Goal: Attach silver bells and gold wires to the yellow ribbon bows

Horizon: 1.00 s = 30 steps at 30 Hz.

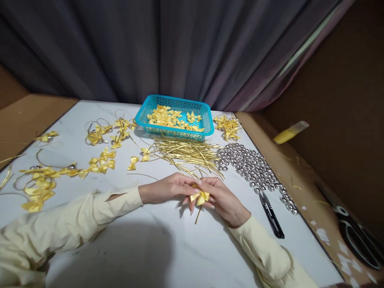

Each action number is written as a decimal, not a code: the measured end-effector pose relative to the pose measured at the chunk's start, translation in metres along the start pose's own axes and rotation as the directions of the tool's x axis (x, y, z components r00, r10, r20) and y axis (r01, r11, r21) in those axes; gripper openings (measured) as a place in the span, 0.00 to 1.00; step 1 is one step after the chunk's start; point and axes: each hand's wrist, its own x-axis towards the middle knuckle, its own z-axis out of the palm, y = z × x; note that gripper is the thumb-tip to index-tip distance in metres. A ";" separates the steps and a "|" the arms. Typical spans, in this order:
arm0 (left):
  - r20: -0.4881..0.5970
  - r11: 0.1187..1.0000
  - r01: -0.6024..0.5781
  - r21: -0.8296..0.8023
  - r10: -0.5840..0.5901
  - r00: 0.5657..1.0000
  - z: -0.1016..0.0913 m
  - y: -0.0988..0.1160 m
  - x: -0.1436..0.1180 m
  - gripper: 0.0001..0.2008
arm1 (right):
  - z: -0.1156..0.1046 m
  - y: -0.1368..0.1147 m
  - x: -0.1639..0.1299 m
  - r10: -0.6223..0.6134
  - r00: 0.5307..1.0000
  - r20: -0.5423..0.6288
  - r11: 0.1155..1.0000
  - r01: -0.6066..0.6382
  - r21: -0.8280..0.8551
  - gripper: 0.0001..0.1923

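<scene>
Both hands meet at the middle of the white table (pixel 168 248). My left hand (pixel 168 187) and my right hand (pixel 220 196) pinch a small yellow ribbon bow (pixel 200 197) between their fingertips. A thin gold cord (pixel 198 216) hangs down from the bow toward me. Just beyond the hands lies a pile of gold cords (pixel 187 154). A heap of silver bells (pixel 250 166) sits to the right of my right hand.
A blue basket (pixel 207 124) of yellow bows stands at the back. Finished bows on loops (pixel 99 160) lie scattered on the left. Black snips (pixel 271 216) lie right of my right wrist. Large scissors (pixel 354 236) and a yellow tube (pixel 289 133) rest on the cardboard at right.
</scene>
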 end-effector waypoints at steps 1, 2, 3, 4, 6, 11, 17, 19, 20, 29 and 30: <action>0.003 1.000 -0.001 -0.009 0.001 1.000 0.000 0.000 0.000 0.10 | 0.000 0.001 0.000 0.003 1.000 -0.011 1.000 -0.002 0.018 0.21; 0.003 1.000 -0.001 -0.018 0.001 1.000 0.000 0.000 0.000 0.10 | 0.001 0.001 0.001 -0.001 1.000 -0.023 0.999 0.002 0.034 0.21; 0.000 1.000 -0.001 -0.024 0.001 1.000 -0.001 0.000 0.001 0.09 | 0.001 0.002 0.001 -0.008 0.999 -0.035 0.999 0.010 0.045 0.21; -0.003 1.000 0.003 -0.028 -0.003 1.000 -0.001 0.000 0.001 0.09 | 0.002 0.002 0.001 -0.017 0.999 -0.045 0.998 0.020 0.053 0.21; -0.008 0.999 0.011 -0.039 -0.011 1.000 -0.001 0.000 0.003 0.09 | 0.005 0.003 0.001 -0.037 0.996 -0.081 0.996 0.043 0.072 0.21; -0.017 0.997 0.032 -0.066 -0.034 0.999 -0.001 0.000 0.001 0.11 | 0.006 0.000 0.002 -0.075 0.980 -0.184 0.989 0.096 0.110 0.19; 0.135 0.996 0.085 -0.010 -0.082 0.987 0.005 0.002 -0.007 0.12 | -0.020 -0.021 -0.003 -0.236 0.879 -0.413 0.945 0.306 0.111 0.19; 0.107 0.997 0.073 -0.011 -0.072 0.992 0.006 0.002 -0.006 0.12 | -0.027 -0.028 -0.005 -0.259 0.861 -0.438 0.937 0.335 0.104 0.18; 0.085 0.998 0.067 -0.016 -0.065 0.994 0.006 0.002 -0.006 0.13 | -0.029 -0.031 -0.006 -0.273 0.851 -0.449 0.931 0.351 0.099 0.19; 0.025 0.995 0.101 -0.004 -0.101 0.995 0.003 0.001 -0.006 0.13 | -0.063 -0.055 -0.017 -0.329 0.707 -0.626 0.848 0.513 0.134 0.18; 0.020 0.995 0.099 0.014 -0.099 0.995 0.002 0.001 -0.007 0.13 | -0.068 -0.057 -0.019 -0.338 0.681 -0.650 0.840 0.530 0.118 0.17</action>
